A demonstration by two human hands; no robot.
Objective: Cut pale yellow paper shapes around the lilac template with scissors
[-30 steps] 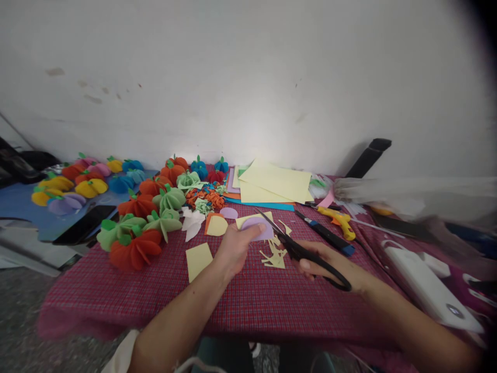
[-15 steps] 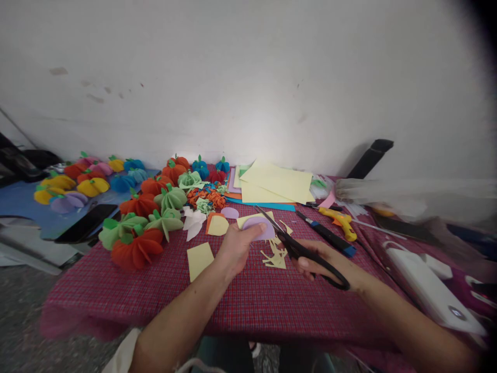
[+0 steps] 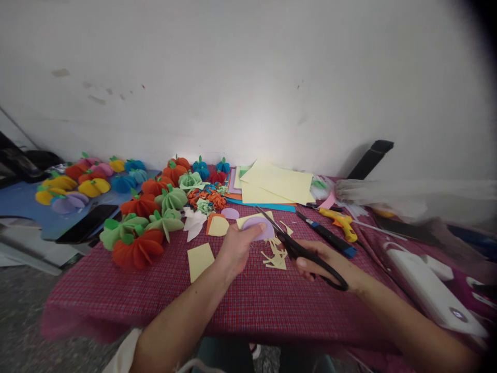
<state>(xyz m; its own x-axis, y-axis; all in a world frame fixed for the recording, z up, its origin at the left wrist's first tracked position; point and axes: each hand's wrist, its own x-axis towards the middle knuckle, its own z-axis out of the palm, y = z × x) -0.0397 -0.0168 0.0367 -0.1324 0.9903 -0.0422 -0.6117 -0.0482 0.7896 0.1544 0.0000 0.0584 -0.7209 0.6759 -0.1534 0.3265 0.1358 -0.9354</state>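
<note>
Between thumb and fingers my left hand (image 3: 237, 247) pinches a purple rounded piece (image 3: 252, 223), with a pale yellow sheet (image 3: 241, 215) against its underside. My right hand (image 3: 316, 259) is closed on the handles of black scissors (image 3: 297, 248). Their blades point up and left, at the right edge of the held pieces. Thin yellow offcuts (image 3: 276, 258) lie on the cloth below the blades. Left of my left hand are a yellow rounded piece (image 3: 218, 226) on orange, a small purple piece (image 3: 230, 213) and a yellow rectangle (image 3: 200, 260).
Colourful felt-like pumpkins (image 3: 137, 248) crowd the left side. Stacked sheets (image 3: 277, 184) lie at the back by the wall. A blue-black cutter (image 3: 330, 238), a yellow glue gun (image 3: 341, 221) and a white device (image 3: 430, 290) are on the right of the checked cloth (image 3: 267, 305).
</note>
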